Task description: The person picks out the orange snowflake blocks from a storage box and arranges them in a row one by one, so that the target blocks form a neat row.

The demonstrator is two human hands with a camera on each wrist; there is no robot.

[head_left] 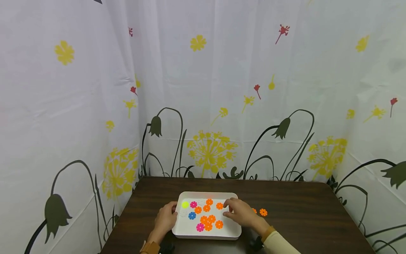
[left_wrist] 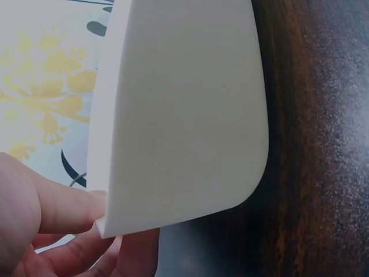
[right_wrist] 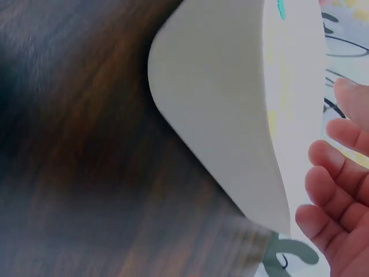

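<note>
A white tray (head_left: 187, 231) stands on the dark wooden table, with small flower-shaped discs spread inside. Most are orange, like the orange disc (head_left: 219, 224); there are also a blue disc (head_left: 192, 215), a yellow disc (head_left: 185, 204), two pink discs, one being the pink disc (head_left: 200, 227), and faint whitish ones. My left hand (head_left: 166, 217) grips the tray's left rim, thumb and fingers on either side of the wall in the left wrist view. Over the tray's right side hovers my right hand (head_left: 242, 211), thumb apart from loosely bent fingers, with nothing visible between them.
Two orange discs lie on the table right of the tray, one being the outer disc (head_left: 263, 212); the right hand partly hides the other. The dark table (head_left: 301, 215) stretches around the tray. A white curtain (head_left: 222, 70) with printed flowers hangs behind and at both sides.
</note>
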